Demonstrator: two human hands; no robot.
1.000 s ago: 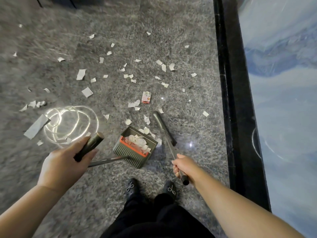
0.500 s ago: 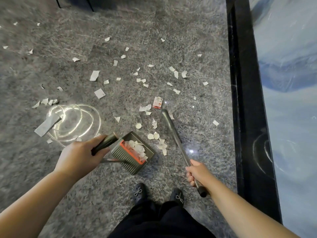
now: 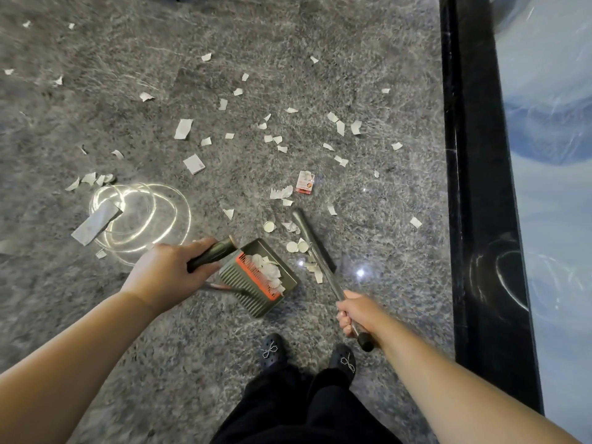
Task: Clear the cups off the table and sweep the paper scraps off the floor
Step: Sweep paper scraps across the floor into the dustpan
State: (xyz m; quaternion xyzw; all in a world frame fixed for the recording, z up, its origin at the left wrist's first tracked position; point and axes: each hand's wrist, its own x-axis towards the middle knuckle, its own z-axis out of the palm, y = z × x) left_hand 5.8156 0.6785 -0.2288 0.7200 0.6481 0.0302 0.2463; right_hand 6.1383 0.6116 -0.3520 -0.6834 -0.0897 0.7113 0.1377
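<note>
Paper scraps point(image 3: 184, 128) lie scattered over the grey stone floor point(image 3: 368, 75), most of them ahead of both sets of fingers. A small heap of scraps point(image 3: 267, 272) already sits inside the dustpan point(image 3: 256, 280), against its orange comb.

Change over the last second: the broom point(image 3: 315, 251) has swung out. Its head was close against the pan mouth; now it angles away, with the far end up near a printed wrapper point(image 3: 306, 182). A loose cluster of scraps and round discs point(image 3: 296, 246) sits between broom and pan, just off the pan's open edge. The pan itself has been drawn in toward the left hand and tilted, so its load stays put.

Left hand point(image 3: 166, 277): fingers clenched round the dark grip of the pan's handle point(image 3: 213, 253). Right hand point(image 3: 358, 314): fingers wrapped round the broom's shaft near its capped end.

Reading: one stroke is done, and the broom looks set behind the next small cluster. That cluster would go in with a short pull toward the pan. The wider scatter beyond the fingers is untouched, so the sweeping is well short of finished.

Also there: a grey strip point(image 3: 96, 222) under a bright ring of reflected light, left of the left hand; a black sill point(image 3: 474, 187) to the right. No cups or surface in view.
</note>
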